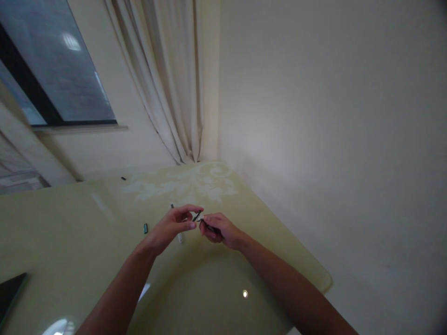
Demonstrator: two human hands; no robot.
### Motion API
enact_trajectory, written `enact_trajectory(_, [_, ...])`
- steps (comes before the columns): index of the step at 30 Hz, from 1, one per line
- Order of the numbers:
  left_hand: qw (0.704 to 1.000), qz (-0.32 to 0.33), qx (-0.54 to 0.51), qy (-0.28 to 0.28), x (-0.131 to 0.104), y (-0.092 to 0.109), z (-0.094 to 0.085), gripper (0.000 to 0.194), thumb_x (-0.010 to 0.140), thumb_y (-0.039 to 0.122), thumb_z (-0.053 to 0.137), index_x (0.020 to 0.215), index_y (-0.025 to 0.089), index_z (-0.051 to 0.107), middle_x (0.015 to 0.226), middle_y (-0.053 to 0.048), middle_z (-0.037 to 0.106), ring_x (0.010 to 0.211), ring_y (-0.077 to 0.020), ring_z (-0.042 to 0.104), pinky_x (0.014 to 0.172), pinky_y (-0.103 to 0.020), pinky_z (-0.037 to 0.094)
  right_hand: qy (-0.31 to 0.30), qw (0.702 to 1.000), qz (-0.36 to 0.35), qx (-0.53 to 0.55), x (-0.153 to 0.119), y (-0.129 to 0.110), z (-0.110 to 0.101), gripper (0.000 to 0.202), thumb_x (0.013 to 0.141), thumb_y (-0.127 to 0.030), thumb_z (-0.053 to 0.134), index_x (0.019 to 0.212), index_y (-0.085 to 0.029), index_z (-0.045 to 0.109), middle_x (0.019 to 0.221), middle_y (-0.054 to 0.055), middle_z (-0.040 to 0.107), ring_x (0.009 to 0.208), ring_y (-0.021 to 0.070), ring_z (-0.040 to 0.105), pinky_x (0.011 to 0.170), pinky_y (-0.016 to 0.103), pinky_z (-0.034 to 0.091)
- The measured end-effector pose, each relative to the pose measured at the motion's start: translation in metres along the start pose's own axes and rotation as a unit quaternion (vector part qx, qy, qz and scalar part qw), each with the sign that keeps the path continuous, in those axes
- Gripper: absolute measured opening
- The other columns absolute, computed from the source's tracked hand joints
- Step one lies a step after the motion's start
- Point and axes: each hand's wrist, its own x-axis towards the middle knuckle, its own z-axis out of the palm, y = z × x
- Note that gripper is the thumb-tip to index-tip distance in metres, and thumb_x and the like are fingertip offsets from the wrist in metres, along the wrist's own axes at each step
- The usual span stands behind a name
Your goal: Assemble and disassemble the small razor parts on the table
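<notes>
My left hand [174, 224] pinches a small dark strip [197, 216] between thumb and fingers, above the glossy table. Close beside it on the right, my right hand [220, 229] is closed around a dark, thin object [211, 228], mostly hidden by the fingers; its tip reaches the strip. Under my left hand lies a white stick-like item [180, 238] with a dark end, partly covered by the hand. To the left of my left hand a small dark green piece [145, 228] rests on the table.
The pale green table [87, 232] has a floral pattern near its far edge. A small black piece [123, 178] lies at the back. A dark flat object [11, 295] sits at the left edge. Behind are a curtain [174, 83], a window [70, 60] and a wall at right.
</notes>
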Motion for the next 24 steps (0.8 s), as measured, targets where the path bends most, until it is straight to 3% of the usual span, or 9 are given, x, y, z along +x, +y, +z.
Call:
enact_trajectory(4, [0.999,0.006,-0.031,0.007,0.001,-0.002,0.006,0.050,0.071,0.040,0.088,0.116,0.021,0.076,0.086,-0.003,0.068,0.088,-0.0208,0.062,0.083,-0.034,0.050,-0.021,1.000,-0.001,-0.021,-0.001,-0.009,-0.002,0.049,0.095,-0.059,0.058,0.082,-0.013,0.069,0.051,-0.008,0.037,0.042,0.0070,0.026,0.041,0.023,0.015])
enact_trajectory(8, [1.000,-0.001,-0.025,0.019,0.002,-0.002,0.010,0.050,0.072,0.038,0.088,0.118,0.022,0.075,0.086,-0.002,0.069,0.090,-0.0203,0.064,0.087,-0.034,0.050,0.011,0.998,-0.018,-0.061,0.000,-0.014,-0.005,0.050,0.091,-0.063,0.062,0.078,-0.015,0.067,0.050,-0.009,0.035,0.043,0.0071,0.025,0.043,0.023,0.015])
enact_trajectory(21, [0.996,0.007,-0.079,0.033,-0.001,-0.006,0.007,0.048,0.061,0.033,0.094,0.105,0.022,0.077,0.094,-0.003,0.072,0.089,-0.0199,0.065,0.086,-0.034,0.051,0.009,0.996,-0.056,-0.071,0.001,-0.013,0.006,0.053,0.091,-0.067,0.061,0.076,-0.016,0.062,0.053,-0.009,0.033,0.046,0.0072,0.023,0.046,0.024,0.015])
enact_trajectory(24, [0.992,0.012,-0.106,0.068,-0.004,-0.002,0.003,0.052,0.054,0.035,0.096,0.101,0.023,0.078,0.090,-0.002,0.071,0.082,-0.0180,0.063,0.080,-0.032,0.051,0.021,0.996,-0.055,-0.068,0.000,-0.013,0.006,0.054,0.090,-0.067,0.062,0.075,-0.016,0.061,0.053,-0.009,0.033,0.047,0.0071,0.024,0.046,0.025,0.014])
